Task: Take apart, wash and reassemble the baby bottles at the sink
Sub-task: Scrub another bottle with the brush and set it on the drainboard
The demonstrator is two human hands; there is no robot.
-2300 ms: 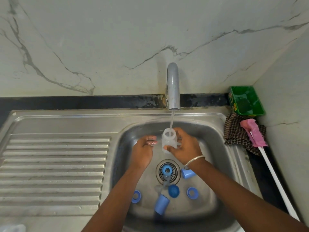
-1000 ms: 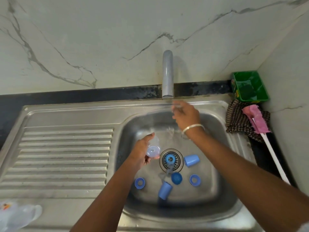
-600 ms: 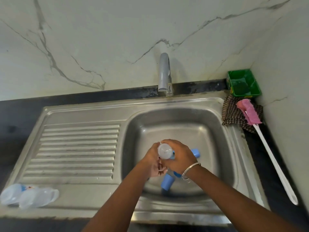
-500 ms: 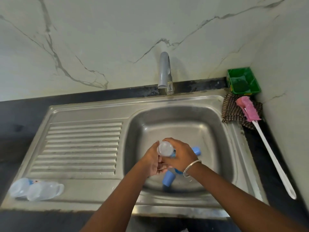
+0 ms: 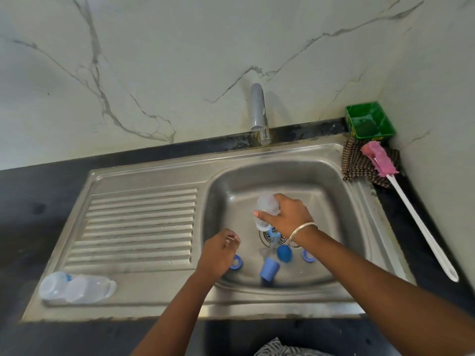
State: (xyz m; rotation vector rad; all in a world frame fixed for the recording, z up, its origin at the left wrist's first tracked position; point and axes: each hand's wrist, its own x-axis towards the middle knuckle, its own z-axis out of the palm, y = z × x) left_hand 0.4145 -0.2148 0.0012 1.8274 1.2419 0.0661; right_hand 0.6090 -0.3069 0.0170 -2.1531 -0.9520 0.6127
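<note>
Whereas both hands met around the bottle half a second ago, they are now apart. At far left, two clear bottles (image 5: pixel 77 289) lie on their sides at the front of the draining board (image 5: pixel 141 227), touching each other, as before. The left hand (image 5: pixel 218 253) has come off the bottle and sits low over the basin's left side, fingers loosely curled, holding nothing I can make out; a blue ring (image 5: pixel 236 262) lies just beside it. A blue cap (image 5: pixel 268 269) and a blue dome-shaped piece (image 5: pixel 284 253) rest on the sink (image 5: pixel 334 253) floor near the drain (image 5: pixel 273 233). The right hand (image 5: pixel 290 217) alone grips the clear bottle body (image 5: pixel 266 209), fingers wrapped round it, raised above the drain. The tap (image 5: pixel 258 111) shows no water. A second blue ring (image 5: pixel 308 255) lies under the right wrist. At right, a pink bottle brush (image 5: pixel 380 160) rests on a checked cloth (image 5: pixel 357 168).
</note>
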